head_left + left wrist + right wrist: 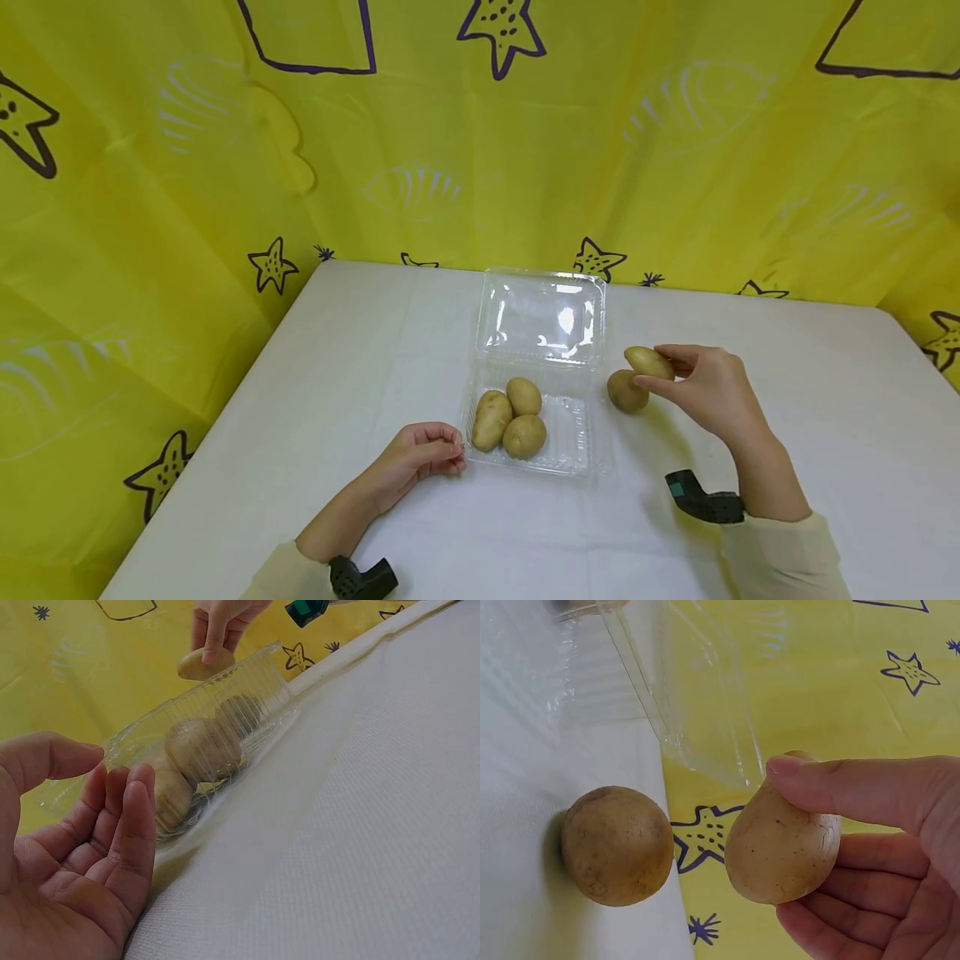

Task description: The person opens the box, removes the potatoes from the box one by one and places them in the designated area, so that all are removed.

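Between the thumb and fingers of my right hand [708, 392], a potato [649, 363] is pinched above the table. A browner potato [617, 846] rests on the cloth just below it, to the right of a clear plastic container [570, 462]. Three potatoes lie in the container's base: a long one [492, 421], a small one [523, 396] and a round one [525, 437]. My left hand [422, 458] holds the container's left edge, with thumb and curled fingers around the rim in the left wrist view.
The container's hinged lid [540, 321] lies folded back toward the far side. A white cloth [337, 358] covers the table. Behind it hangs a yellow curtain [450, 108] with star and fish drawings. Each wrist wears a black device [705, 498].
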